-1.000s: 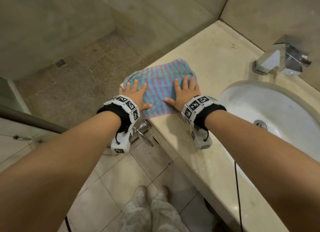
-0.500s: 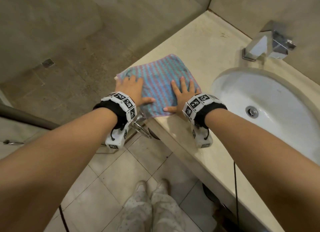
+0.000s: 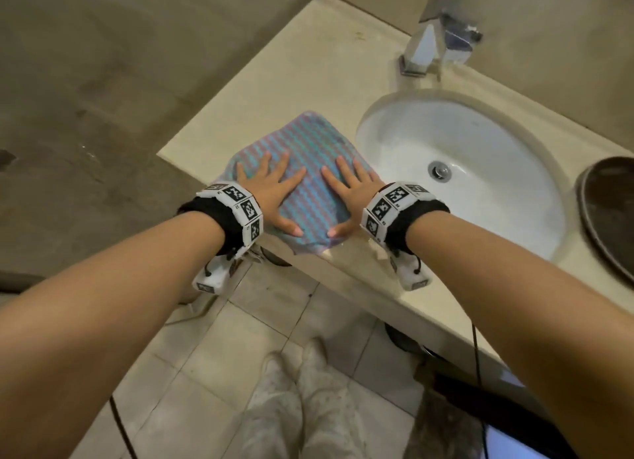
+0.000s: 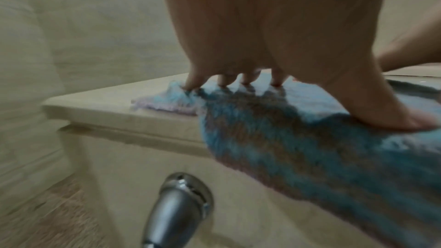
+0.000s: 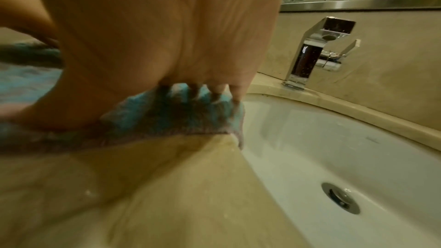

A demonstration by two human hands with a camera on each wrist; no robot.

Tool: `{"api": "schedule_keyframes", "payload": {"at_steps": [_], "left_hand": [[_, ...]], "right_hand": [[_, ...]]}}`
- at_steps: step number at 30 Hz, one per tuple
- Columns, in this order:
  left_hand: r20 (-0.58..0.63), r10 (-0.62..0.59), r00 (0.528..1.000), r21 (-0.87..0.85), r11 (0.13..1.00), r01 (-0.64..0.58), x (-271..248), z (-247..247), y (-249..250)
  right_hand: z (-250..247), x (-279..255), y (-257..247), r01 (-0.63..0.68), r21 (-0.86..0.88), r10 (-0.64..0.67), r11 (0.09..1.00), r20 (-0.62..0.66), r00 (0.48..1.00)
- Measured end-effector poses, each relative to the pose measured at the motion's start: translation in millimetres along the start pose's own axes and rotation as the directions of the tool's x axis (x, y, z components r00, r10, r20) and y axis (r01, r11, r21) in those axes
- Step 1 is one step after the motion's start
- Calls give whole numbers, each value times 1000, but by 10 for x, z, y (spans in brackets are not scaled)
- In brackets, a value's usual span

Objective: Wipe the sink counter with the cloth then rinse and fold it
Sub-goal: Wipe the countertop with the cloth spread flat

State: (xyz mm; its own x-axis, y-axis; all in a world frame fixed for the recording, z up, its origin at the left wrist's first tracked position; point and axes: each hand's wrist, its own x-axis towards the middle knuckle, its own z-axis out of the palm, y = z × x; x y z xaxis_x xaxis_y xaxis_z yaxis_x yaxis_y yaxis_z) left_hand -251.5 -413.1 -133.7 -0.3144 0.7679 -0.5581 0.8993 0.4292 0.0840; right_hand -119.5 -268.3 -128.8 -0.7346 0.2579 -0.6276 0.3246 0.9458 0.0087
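A blue and pink striped cloth (image 3: pixel 310 149) lies spread flat on the beige sink counter (image 3: pixel 274 71), just left of the white basin (image 3: pixel 463 156). Its near corner hangs over the counter's front edge (image 4: pixel 334 167), and its right corner droops over the basin's rim (image 5: pixel 236 120). My left hand (image 3: pixel 271 184) presses flat on the cloth's left half, fingers spread. My right hand (image 3: pixel 350 187) presses flat on its right half beside the basin. Both thumbs point toward each other near the front edge.
A chrome faucet (image 3: pixel 435 43) stands behind the basin against the wall. A dark round tray (image 3: pixel 610 211) sits at the counter's right. A chrome pipe (image 4: pixel 176 210) sticks out below the counter's left end. Tiled floor and my feet (image 3: pixel 302 390) lie below.
Both hands have slid the cloth to the right along the counter, from its left end to the basin's rim. The fingers stay flat on it.
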Motion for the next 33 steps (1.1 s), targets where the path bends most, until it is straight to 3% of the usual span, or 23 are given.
{"api": "schedule_keyframes", "payload": {"at_steps": [14, 27, 33], "left_hand": [[46, 142, 989, 54, 988, -144, -69, 134, 998], [10, 241, 971, 138, 961, -240, -285, 490, 2309], [5, 328, 945, 197, 926, -322, -325, 629, 3000]], "right_hand": [[664, -863, 388, -111, 278, 98, 954, 60, 993], [1564, -1950, 927, -275, 170, 283, 946, -21, 959], [1961, -2480, 1264, -424, 229, 425, 876, 51, 904]]}}
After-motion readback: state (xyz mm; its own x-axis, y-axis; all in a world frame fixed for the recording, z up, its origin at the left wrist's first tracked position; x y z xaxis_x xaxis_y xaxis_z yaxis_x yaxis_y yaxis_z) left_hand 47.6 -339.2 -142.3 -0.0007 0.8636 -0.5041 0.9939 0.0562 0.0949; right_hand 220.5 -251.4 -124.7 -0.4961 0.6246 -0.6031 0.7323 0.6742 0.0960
